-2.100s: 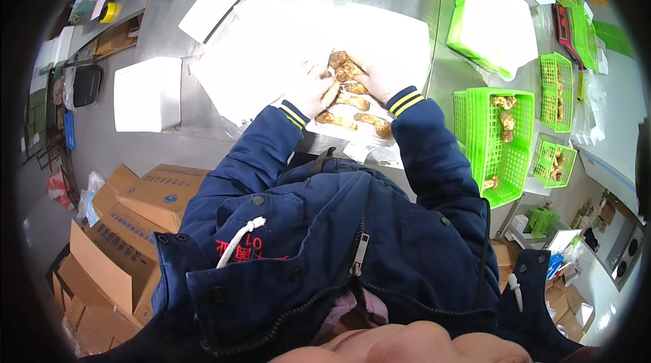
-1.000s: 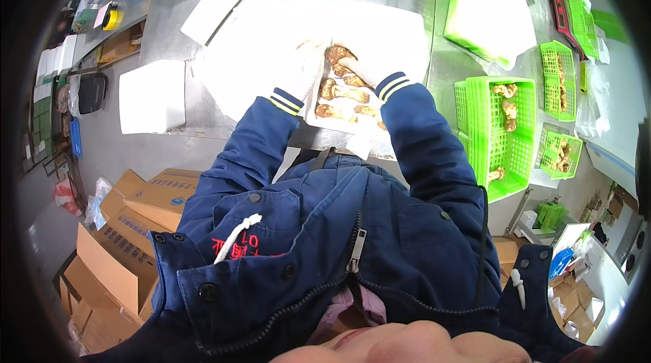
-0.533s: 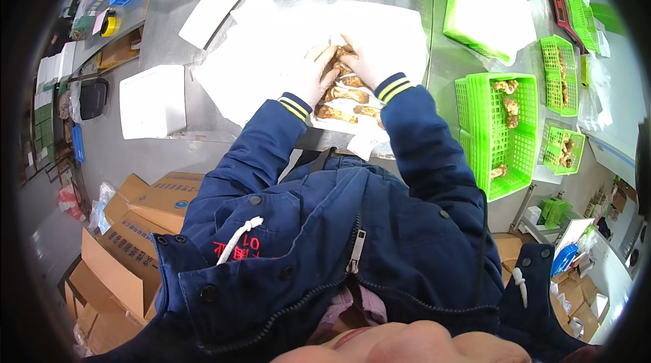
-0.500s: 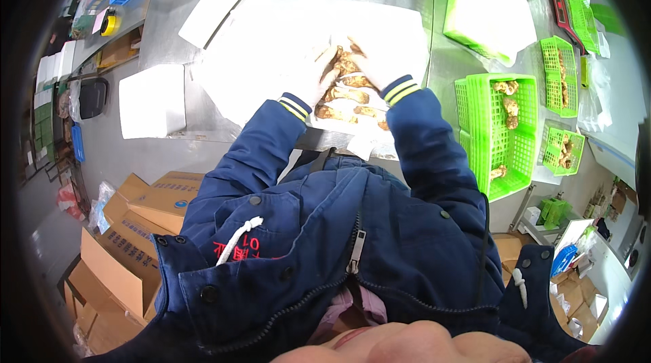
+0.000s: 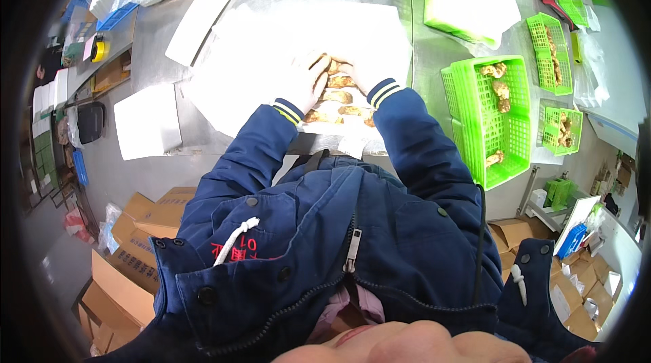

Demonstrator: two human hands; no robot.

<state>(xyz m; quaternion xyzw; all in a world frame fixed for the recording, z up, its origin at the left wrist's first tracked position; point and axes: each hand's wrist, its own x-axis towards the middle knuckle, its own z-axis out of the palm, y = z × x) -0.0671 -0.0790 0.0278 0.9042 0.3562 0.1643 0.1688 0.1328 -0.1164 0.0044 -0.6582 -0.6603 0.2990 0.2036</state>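
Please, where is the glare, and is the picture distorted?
Head view: glare bleaches the white sheet, and the right hand almost melts into it; the mushrooms read more clearly. Head view: fisheye distortion bows the large green basket; corners are black.

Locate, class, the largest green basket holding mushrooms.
In the head view, the largest green basket is on the right side, just right of the person's right sleeve and left of two smaller green baskets.
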